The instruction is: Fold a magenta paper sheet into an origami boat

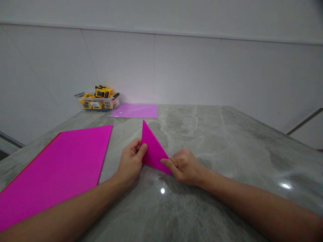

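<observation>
A folded piece of bright pink paper, roughly triangular with its tip pointing up, is held between both hands above the table. My left hand pinches its left edge, thumb on the near face and fingers behind. At the lower right corner my right hand grips the paper, thumb in front and the other fingers curled. The fingers behind the paper are partly hidden. To the left of my left hand lies a large pink sheet or stack of paper, flat, with a red edge along its left side.
A grey marbled table reaches back to a white wall. At the back left stands a clear plastic box with yellow toy vehicles. Beside it lies a flat packet of lilac-looking paper.
</observation>
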Action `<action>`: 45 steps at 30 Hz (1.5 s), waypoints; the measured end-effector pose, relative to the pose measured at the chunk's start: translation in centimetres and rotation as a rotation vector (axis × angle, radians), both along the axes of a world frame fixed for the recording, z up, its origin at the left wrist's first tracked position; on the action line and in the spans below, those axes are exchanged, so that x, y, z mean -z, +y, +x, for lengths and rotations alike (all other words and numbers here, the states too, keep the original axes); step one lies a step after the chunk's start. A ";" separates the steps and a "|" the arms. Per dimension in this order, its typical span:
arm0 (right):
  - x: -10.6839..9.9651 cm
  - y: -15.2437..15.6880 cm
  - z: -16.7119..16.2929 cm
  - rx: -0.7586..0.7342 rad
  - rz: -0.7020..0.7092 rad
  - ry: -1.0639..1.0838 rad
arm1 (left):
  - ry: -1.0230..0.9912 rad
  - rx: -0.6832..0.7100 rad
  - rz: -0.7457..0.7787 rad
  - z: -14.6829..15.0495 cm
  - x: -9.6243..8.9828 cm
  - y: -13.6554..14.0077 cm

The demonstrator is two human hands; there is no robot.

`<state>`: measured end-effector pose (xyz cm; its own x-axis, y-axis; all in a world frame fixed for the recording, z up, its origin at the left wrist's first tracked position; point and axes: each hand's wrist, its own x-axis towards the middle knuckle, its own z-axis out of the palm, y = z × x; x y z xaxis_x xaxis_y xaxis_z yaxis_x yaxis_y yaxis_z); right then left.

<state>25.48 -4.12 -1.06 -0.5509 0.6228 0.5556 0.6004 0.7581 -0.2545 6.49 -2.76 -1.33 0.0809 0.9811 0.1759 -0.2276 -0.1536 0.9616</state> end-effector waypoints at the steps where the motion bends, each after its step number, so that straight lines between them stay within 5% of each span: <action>1: 0.1 0.0 0.0 -0.005 0.026 -0.019 | 0.021 -0.006 -0.004 0.0 -0.1 -0.1; 6: -0.1 -0.4 -0.2 0.082 0.244 -0.118 | 0.202 -0.106 0.093 0.3 -1.2 -1.1; 10: -0.7 -1.0 -0.6 0.059 0.272 -0.198 | 0.204 -0.020 0.057 0.6 -1.7 -1.9; 29: -0.9 0.9 0.9 -0.106 -0.708 0.312 | 0.098 -0.067 -0.058 0.2 -1.1 -1.0; 35: -0.5 1.6 1.3 -0.120 -0.868 0.423 | 0.121 -0.067 -0.040 0.1 -1.2 -1.1; 38: -0.5 1.5 1.4 -0.127 -0.719 0.419 | 0.094 -0.042 -0.028 -0.1 -1.0 -0.9; 42: -0.6 1.3 1.4 0.084 -0.221 0.382 | 0.015 -0.058 0.010 -0.1 -0.8 -0.9; 45: -0.3 1.2 1.3 0.248 -0.116 0.449 | 0.050 -0.074 0.088 0.1 -1.1 -1.4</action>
